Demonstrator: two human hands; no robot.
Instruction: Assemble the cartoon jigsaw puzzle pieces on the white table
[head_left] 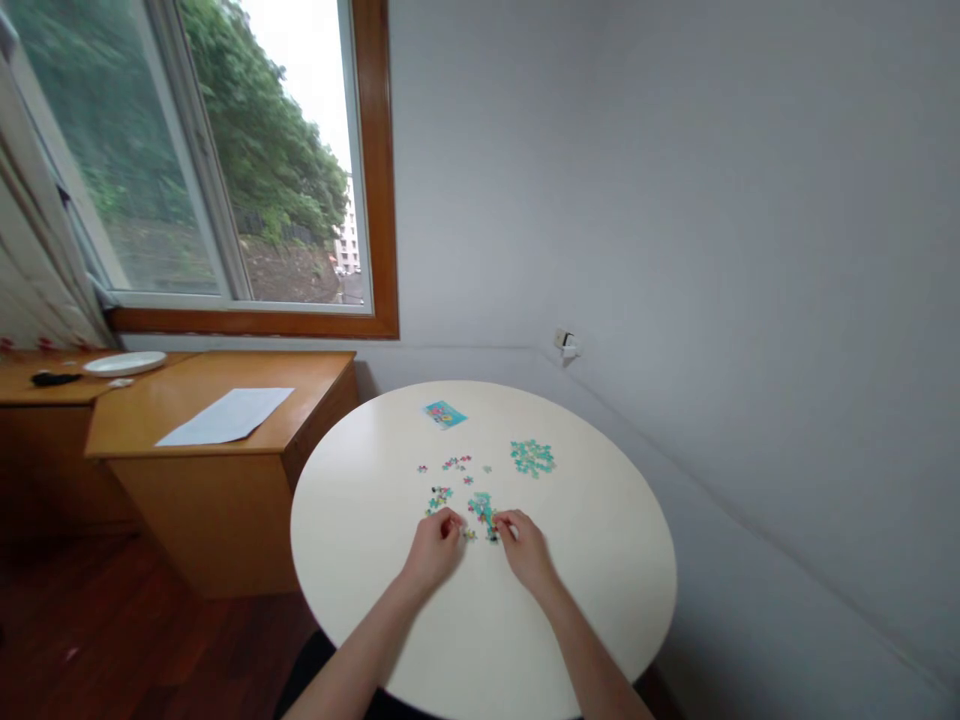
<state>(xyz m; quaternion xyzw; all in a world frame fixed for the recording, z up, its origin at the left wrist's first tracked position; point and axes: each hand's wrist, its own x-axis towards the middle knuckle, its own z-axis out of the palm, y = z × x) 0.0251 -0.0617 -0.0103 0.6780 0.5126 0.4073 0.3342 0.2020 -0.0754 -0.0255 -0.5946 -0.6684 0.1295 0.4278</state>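
Observation:
Jigsaw pieces lie on a round white table (352,530). A partly joined teal section of puzzle (481,505) sits between my hands, with several pieces at its lower edge. My right hand (527,552) pinches at the right side of this section, its fingertips on a puzzle piece (493,528). To the left, my left hand (436,545) is closed with thumb and fingers curled together; whatever it may hold is too small to make out. Just beyond it lie loose pieces (439,496), and one yellowish piece (470,536) rests near its fingertips.
A heap of teal pieces (532,457) lies farther right, and scattered pink pieces (456,462) lie ahead. A picture card (445,414) is near the far edge. Left of the table stands a wooden desk (315,385) with paper (229,415). A wall socket (568,345) is behind.

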